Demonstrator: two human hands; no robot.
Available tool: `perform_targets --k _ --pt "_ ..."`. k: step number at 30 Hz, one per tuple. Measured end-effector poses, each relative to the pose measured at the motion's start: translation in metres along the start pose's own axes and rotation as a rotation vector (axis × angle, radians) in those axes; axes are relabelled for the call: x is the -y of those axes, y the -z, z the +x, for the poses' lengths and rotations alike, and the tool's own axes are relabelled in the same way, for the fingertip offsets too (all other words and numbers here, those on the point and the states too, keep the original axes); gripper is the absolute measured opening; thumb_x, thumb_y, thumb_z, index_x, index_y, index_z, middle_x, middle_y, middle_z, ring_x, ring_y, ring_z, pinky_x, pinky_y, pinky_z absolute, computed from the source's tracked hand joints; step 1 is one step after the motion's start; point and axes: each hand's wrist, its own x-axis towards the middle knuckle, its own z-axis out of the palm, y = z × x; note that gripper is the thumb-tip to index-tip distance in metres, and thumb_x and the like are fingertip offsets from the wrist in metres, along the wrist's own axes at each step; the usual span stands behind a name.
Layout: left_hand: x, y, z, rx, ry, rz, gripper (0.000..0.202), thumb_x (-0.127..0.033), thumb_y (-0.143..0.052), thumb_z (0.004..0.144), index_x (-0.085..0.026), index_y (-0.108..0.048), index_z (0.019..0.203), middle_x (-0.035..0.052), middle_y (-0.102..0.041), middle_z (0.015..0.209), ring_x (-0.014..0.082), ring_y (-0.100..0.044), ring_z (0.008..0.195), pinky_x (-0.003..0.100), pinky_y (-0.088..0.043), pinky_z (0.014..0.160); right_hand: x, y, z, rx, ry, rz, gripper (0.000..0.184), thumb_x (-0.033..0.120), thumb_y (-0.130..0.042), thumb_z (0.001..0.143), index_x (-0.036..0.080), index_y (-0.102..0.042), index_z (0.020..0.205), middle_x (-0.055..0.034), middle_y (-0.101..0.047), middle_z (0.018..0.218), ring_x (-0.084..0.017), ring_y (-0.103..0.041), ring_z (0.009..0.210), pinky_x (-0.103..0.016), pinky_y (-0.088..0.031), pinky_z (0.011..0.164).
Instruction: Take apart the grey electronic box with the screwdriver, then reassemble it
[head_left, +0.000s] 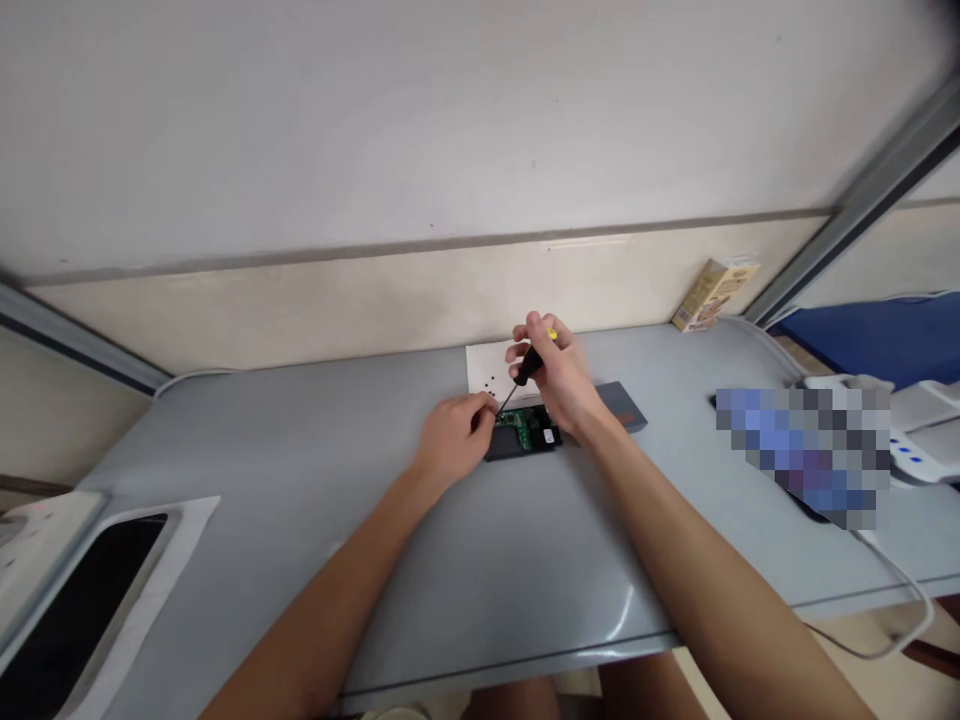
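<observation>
My right hand (559, 375) is closed around a small screwdriver (527, 368) with a black grip and yellow cap, its thin shaft slanting down to the left. The tip meets a small black device (523, 438) lying open on the grey table (315, 470), with a green circuit board (535, 428) showing inside. My left hand (454, 435) rests on the device's left end, fingers curled and pressed against it beside the screwdriver tip. Behind the device lies a white sheet (487, 368) with a few tiny dark specks on it. A grey flat cover (626, 405) lies to the right, partly under my right hand.
A yellow carton (712, 293) leans against the back wall at the right. White equipment with blue buttons (919, 430) and a cable (900, 590) sit at the right edge. A white-framed black screen (82, 580) lies at the front left. A blurred patch covers something at the right.
</observation>
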Motion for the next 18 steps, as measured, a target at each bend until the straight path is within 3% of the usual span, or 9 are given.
perform_targets --k 3,6,11,14,18 --pt "0.0012 -0.0009 0.0001 0.000 -0.006 -0.006 0.026 -0.016 -0.047 0.095 -0.026 -0.070 0.094 -0.0008 -0.076 0.093 0.0197 -0.067 0.084 0.031 -0.046 0.076 -0.0038 -0.0042 -0.0011 -0.081 0.108 -0.146 0.052 0.062 -0.071 0.086 0.024 -0.037 0.074 0.0047 -0.054 0.066 -0.010 -0.051 0.051 -0.027 -0.040 0.050" --pt "0.0007 -0.0009 0.0000 -0.007 0.017 0.002 0.025 -0.017 -0.047 0.095 -0.026 -0.070 0.095 -0.0010 -0.075 0.088 0.0196 -0.066 0.080 0.030 -0.043 0.072 -0.0058 -0.0062 -0.0022 -0.104 0.175 -0.171 0.050 0.064 -0.063 0.091 0.025 -0.039 0.073 0.0057 -0.048 0.058 -0.011 -0.047 0.049 -0.028 -0.038 0.051" --pt "-0.0017 0.0002 -0.0005 -0.006 0.034 -0.013 0.023 -0.019 -0.047 0.095 -0.026 -0.069 0.091 -0.0017 -0.075 0.088 0.0188 -0.065 0.079 0.029 -0.041 0.070 -0.0044 -0.0044 -0.0006 0.024 0.125 0.065 0.040 0.060 -0.049 0.098 0.024 -0.062 0.085 0.0006 -0.050 0.069 -0.013 -0.048 0.062 -0.030 -0.043 0.062" --pt "-0.0023 0.0001 -0.0006 -0.005 0.037 -0.030 0.024 -0.019 -0.047 0.095 -0.026 -0.069 0.090 -0.0022 -0.075 0.088 0.0186 -0.065 0.079 0.029 -0.041 0.070 -0.0010 -0.0014 0.0010 0.014 0.058 0.123 0.029 0.050 -0.060 0.092 0.024 -0.067 0.084 -0.0012 -0.054 0.080 -0.014 -0.051 0.072 -0.029 -0.047 0.071" --pt "-0.0027 -0.0003 -0.0001 -0.019 0.054 -0.039 0.024 -0.019 -0.047 0.095 -0.026 -0.070 0.090 -0.0022 -0.075 0.088 0.0182 -0.065 0.079 0.029 -0.042 0.071 0.0027 -0.0003 0.0003 0.019 -0.028 0.184 0.032 0.044 -0.077 0.082 0.022 -0.055 0.076 -0.0004 -0.058 0.090 -0.012 -0.059 0.081 -0.027 -0.049 0.075"
